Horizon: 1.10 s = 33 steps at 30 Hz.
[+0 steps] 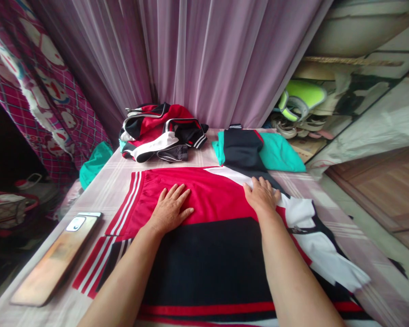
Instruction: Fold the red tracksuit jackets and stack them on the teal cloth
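A red, black and white jacket (pixel 207 195) lies spread on the table, with striped ribbed edging along its left side. My left hand (pixel 171 206) rests palm down on the red part, fingers spread. Farther right, my right hand (pixel 261 193) lies flat where the red, white and dark cloth meet, its fingers stretched out. Neither hand grips anything. A black panel (pixel 207 254) covers the near part between my forearms. White and black cloth (pixel 330 252) lies rumpled to the right of my right hand.
Behind the jacket sit a crumpled red, black and white garment (pixel 163 129) and a folded teal and dark garment (pixel 279 152). A phone (pixel 57 259) lies on the checked tablecloth (pixel 105 181) at left. Purple curtains (pixel 204 59) hang behind; a shelf with shoes (pixel 300 125) stands right.
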Tool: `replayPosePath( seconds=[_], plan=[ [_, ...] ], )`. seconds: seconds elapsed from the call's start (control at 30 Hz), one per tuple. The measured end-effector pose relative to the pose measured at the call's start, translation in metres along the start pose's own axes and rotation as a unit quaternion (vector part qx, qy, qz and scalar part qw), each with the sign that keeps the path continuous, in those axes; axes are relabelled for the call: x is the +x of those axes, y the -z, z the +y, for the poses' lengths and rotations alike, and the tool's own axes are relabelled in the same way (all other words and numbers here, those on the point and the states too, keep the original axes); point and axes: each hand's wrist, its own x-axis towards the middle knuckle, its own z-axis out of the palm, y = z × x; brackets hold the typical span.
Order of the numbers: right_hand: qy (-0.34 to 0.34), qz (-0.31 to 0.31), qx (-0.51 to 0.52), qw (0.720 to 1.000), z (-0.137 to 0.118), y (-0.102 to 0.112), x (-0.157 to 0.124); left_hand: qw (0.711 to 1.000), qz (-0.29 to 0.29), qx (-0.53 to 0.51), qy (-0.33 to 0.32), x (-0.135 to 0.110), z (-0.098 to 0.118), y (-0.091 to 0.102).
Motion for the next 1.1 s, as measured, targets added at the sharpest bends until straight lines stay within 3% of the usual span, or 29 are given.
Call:
replayPosePath(
  seconds=[0.53, 0.77, 0.9, 1.0, 1.1],
  plan=[
    [-0.026, -0.015, 0.023, 0.999, 0.005, 0.003, 0.032, 1.000, -0.011, -0.017, 0.006, 0.001, 0.004, 0.004],
    [0.073, 0.042, -0.017, 0.996, 0.005, 0.003, -0.006, 1.000, -0.001, -0.029, 0.001, 0.001, 0.003, 0.002],
    [0.089, 0.027, -0.016, 0.996, 0.002, 0.000, -0.021, 1.000, -0.011, -0.027, 0.007, 0.000, 0.004, 0.004],
    [0.100, 0.035, 0.024, 0.994, 0.003, 0.008, -0.007, 1.000, -0.001, -0.031, 0.002, 0.000, 0.003, 0.003],
    [0.092, 0.071, 0.107, 0.987, 0.003, 0.022, 0.027, 0.999, 0.020, -0.050, 0.008, 0.000, 0.002, 0.001]
  ],
)
